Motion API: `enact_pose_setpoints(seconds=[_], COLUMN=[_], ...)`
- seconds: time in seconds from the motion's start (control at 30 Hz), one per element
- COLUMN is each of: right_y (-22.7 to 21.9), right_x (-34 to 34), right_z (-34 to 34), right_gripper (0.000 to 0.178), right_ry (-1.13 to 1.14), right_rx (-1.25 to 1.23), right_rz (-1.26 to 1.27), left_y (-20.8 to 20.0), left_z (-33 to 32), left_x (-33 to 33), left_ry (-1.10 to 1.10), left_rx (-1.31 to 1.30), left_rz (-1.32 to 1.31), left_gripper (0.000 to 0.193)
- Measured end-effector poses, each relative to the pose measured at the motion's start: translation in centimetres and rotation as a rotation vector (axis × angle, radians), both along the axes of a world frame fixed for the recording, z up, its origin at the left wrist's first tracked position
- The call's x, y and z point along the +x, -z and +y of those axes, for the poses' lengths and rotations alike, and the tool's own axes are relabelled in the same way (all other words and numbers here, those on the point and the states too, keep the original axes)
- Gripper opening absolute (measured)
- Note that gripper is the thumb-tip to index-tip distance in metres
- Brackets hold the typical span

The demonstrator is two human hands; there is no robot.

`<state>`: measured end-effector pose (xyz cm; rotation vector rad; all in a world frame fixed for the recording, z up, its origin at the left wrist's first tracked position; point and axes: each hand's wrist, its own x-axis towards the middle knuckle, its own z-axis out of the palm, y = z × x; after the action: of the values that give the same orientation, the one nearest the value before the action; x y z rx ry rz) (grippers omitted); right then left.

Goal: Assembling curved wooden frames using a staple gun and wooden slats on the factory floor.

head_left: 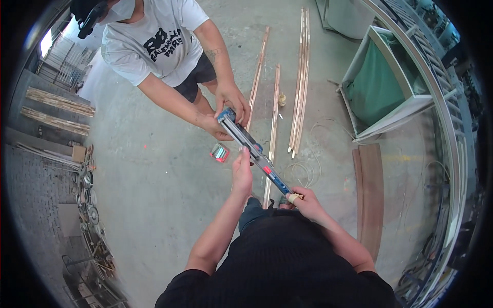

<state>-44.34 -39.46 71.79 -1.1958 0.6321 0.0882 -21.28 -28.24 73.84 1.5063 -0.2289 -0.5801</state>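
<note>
A long blue and silver tool [262,163], which looks like a nail gun, slants between me and a co-worker in a white T-shirt [154,46]. My left hand [241,175] is closed against the middle of it, thumb up along its side. At the near end, my right hand [307,203] grips the tool beside a yellowish fitting; part of the grip is hidden by my fingers. Both hands of the co-worker, the right [213,124] and left [231,100], are on the blue far end. A small red open case [220,153] lies on the floor below.
Several long thin wooden strips [300,92] lie on the floor ahead. Brown boards [368,200] are at the right, with a thin hose or cable [304,173] nearby. A framed cart with green cloth [377,84] stands at far right. Round parts and discs [91,197] line the left wall.
</note>
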Motion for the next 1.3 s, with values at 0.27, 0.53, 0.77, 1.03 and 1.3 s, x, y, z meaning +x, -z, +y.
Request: enact_pose_setpoints(seconds=[0.27,0.53,0.77,1.03,1.3], right_y=[-0.2,0.3,1.3,3.0,5.8], right_x=[-3.2,-4.8,-6.4,-2.6,2.4], right_z=[0.0,0.6,0.1,-0.2,4.9], right_gripper=[0.026,0.030,0.047,0.061,0.051], right_ry=[-0.061,0.054,-0.311,-0.285,-0.572], right_rx=[-0.091,-0.197,-0.207,-0.235,-0.227], right_rz=[0.045,-0.043,0.161,-0.075,0.088], left_y=[-1.7,-3.4,-3.3,2.1,7.5], left_z=[1.2,1.4,4.2,10.1,14.4], left_x=[-4.3,-7.5,-11.1,-16.1,-23.3], left_ry=[0.179,0.279,0.145,-0.137,-0.227], left_rx=[-0.147,-0.248,-0.160,-0.041,-0.306], left_rz=[-0.062,-0.144,-0.244,0.289,0.563], left_gripper=[0.064,0.068,0.033,0.031,0.033])
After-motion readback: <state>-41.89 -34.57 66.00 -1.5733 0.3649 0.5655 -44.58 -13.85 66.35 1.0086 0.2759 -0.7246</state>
